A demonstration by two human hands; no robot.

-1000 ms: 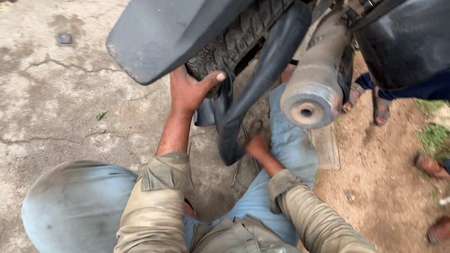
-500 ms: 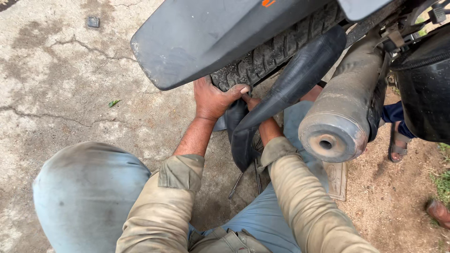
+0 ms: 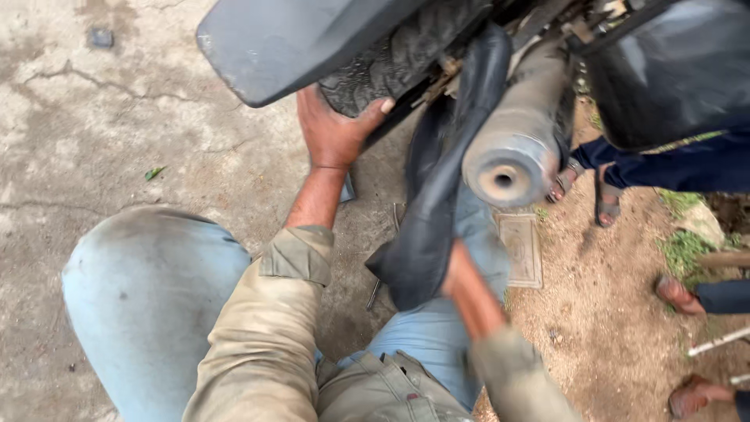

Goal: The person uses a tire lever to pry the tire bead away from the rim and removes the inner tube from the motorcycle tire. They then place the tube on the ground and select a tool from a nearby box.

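Black inner tube [image 3: 437, 219]: limp, hanging from the rear tyre [image 3: 406, 55] beside the grey exhaust pipe [image 3: 512, 148], down to the person's knee. Left hand [image 3: 332, 129]: fingers curled over the tyre tread below the dark mudguard [image 3: 289, 43]. Right hand: hidden behind the tube, grip cannot be told; flat square slab [image 3: 522, 248] on the dirt nearby.
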